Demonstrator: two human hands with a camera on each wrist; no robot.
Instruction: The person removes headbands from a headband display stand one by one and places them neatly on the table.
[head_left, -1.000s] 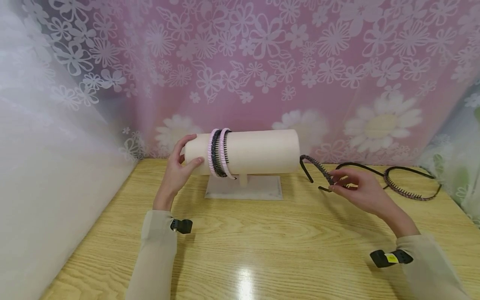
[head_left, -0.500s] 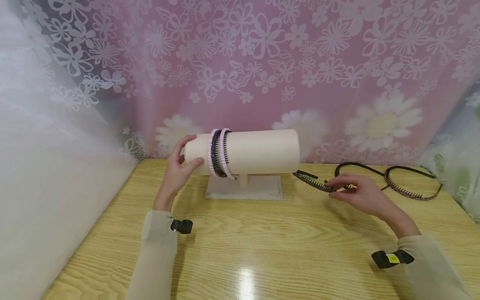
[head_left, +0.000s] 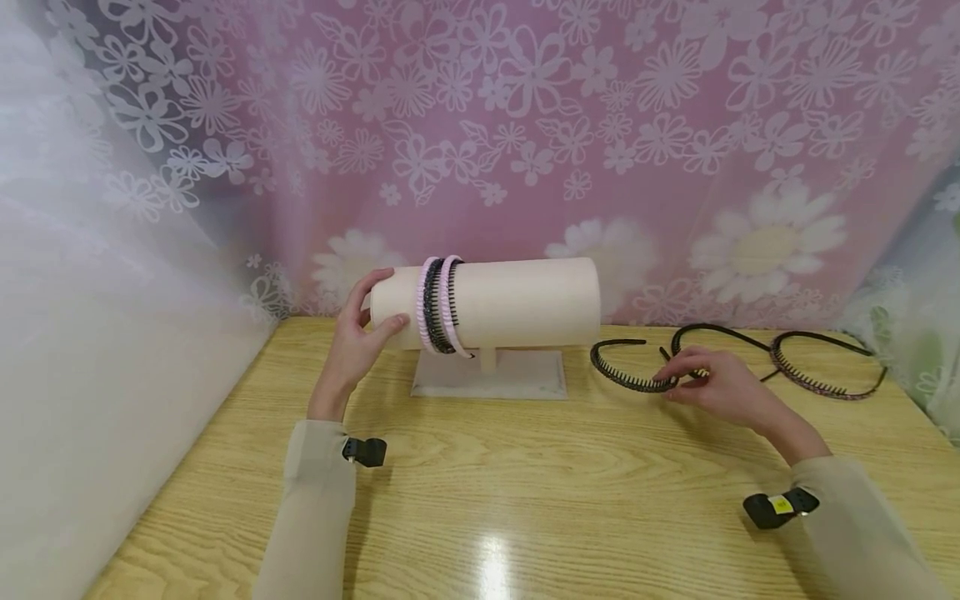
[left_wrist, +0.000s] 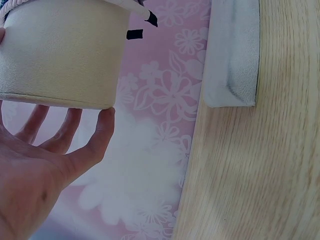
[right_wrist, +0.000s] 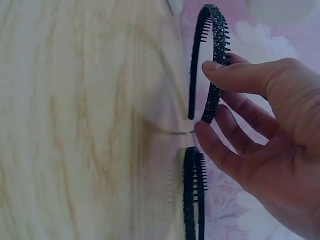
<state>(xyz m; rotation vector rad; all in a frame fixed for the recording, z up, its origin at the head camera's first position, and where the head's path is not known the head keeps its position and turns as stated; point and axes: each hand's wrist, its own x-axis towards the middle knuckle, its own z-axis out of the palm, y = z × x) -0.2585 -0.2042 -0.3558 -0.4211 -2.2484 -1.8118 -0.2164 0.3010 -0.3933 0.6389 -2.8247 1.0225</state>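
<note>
A cream padded cylinder (head_left: 525,304) lies across a post on a white rectangular base (head_left: 536,382). My left hand (head_left: 352,350) grips its left end, thumb in front and fingers behind; the left wrist view shows fingertips touching the end's edge. Two pink headbands, one of them the right-hand pink headband (head_left: 447,302), circle the cylinder with a dark headband (head_left: 431,310) between them. To the right of the stand, my right hand (head_left: 726,387) pinches a black glittery toothed headband (right_wrist: 219,37) between thumb and fingers, low by the table. Some fingers are hidden in the head view.
Two more dark headbands lie at the table's right: a black headband (head_left: 716,328) behind my right hand and a toothed headband (head_left: 813,387) beside it. A flowered pink curtain (head_left: 510,167) hangs along the back edge of the wooden table (head_left: 420,517).
The headband in my right hand has swung down from a raised, tilted pose to nearly flat by the table. My left hand and the stand stay in place.
</note>
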